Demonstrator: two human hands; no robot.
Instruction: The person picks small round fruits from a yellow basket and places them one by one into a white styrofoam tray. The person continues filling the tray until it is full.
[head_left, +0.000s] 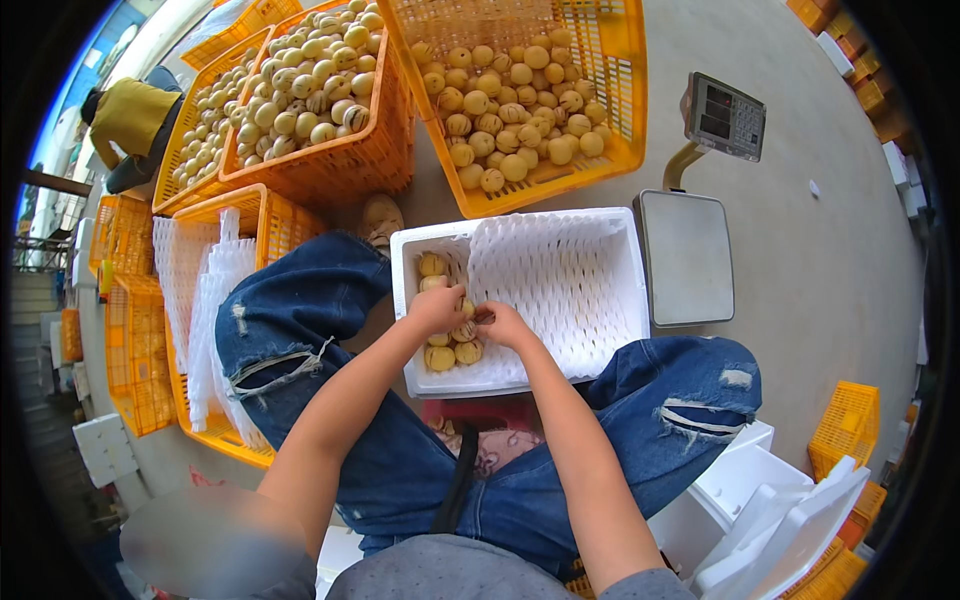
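A white foam box (521, 390) sits before me between my knees. Along its left end lie several pale yellow pepino melons (440, 358) with dark stripes. White foam netting (551, 292) lines the rest of the box. My left hand (437, 309) is inside at the left end, its fingers closed around one melon (468, 308). Close beside that melon is my right hand (504, 325), fingers bent at the edge of the netting. Whether its fingertips grip the netting or only touch it is hard to see.
Yellow crates (555, 191) and an orange crate (322, 161) of melons stand ahead. A platform scale (688, 259) is right of the box. Foam net sleeves (217, 322) lie over a crate at left. Foam boxes (750, 480) are at lower right. A person (135, 120) crouches far left.
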